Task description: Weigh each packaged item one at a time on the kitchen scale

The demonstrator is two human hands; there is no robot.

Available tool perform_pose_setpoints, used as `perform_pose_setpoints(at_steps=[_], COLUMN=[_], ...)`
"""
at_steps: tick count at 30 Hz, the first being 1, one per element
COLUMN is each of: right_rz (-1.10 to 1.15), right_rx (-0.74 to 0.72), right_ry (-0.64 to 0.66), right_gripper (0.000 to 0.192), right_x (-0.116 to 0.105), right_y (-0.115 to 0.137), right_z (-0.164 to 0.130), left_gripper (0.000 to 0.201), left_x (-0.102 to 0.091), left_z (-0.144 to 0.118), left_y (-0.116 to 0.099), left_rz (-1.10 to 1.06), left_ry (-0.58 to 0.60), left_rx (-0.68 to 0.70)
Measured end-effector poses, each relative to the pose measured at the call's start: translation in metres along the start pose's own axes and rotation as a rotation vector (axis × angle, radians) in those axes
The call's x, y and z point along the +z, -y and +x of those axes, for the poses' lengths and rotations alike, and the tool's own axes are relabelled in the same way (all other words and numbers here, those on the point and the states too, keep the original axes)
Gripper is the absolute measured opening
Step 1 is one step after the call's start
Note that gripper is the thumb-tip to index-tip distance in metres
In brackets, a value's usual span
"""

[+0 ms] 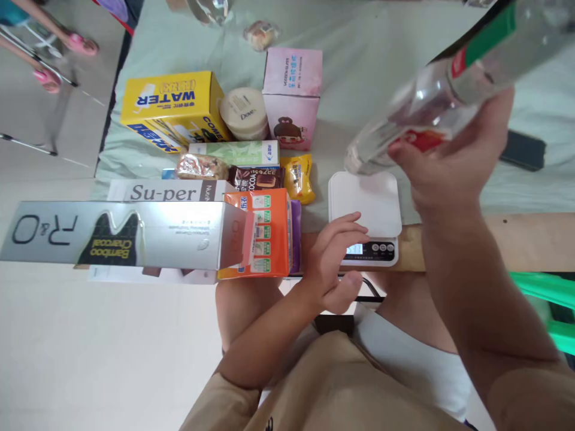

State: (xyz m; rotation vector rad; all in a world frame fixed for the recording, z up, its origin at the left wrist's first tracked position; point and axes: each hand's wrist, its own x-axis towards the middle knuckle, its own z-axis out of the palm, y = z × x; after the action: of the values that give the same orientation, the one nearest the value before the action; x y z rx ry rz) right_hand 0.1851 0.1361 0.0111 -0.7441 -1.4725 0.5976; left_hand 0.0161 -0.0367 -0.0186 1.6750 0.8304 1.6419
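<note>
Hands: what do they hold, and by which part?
Right hand grips the bottle around its middle. Left hand holds nothing; it touches the scale.

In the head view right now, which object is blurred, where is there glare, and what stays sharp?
Head view: the clear bottle in the right hand is smeared by motion; glare washes across the silver box; the scale by the left hand and yellow box read sharp.

Bright even daylight, soft shadows; bottle (453, 78) motion-blurred; edges stretched.

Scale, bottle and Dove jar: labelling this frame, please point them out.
scale (365, 206), head view, bare white platform.
bottle (431, 102), head view, clear body above the right hand's fingers.
Dove jar (244, 112), head view, lid.
</note>
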Motion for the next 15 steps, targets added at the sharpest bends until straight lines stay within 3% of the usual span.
perform_pose_setpoints(at_steps=[3, 8, 15], right_rz=[-0.02, -0.289, -0.237], right_rx=[-0.119, 0.277, 0.407], right_ry=[0.112, 0.178, 0.269], right_gripper=[0.075, 0.072, 0.068], right_x=[0.025, 0.053, 0.066], right_y=[-0.021, -0.056, -0.072], right_z=[0.031, 0.051, 0.055], left_gripper=[0.047, 0.043, 0.047], left_x=[-0.003, -0.003, -0.001], left_z=[-0.001, -0.004, -0.004], left_y=[-0.003, -0.003, -0.002], left_rz=[-0.037, -0.057, -0.076], left_ry=[0.005, 0.024, -0.02], left_rx=[0.016, 0.01, 0.028])
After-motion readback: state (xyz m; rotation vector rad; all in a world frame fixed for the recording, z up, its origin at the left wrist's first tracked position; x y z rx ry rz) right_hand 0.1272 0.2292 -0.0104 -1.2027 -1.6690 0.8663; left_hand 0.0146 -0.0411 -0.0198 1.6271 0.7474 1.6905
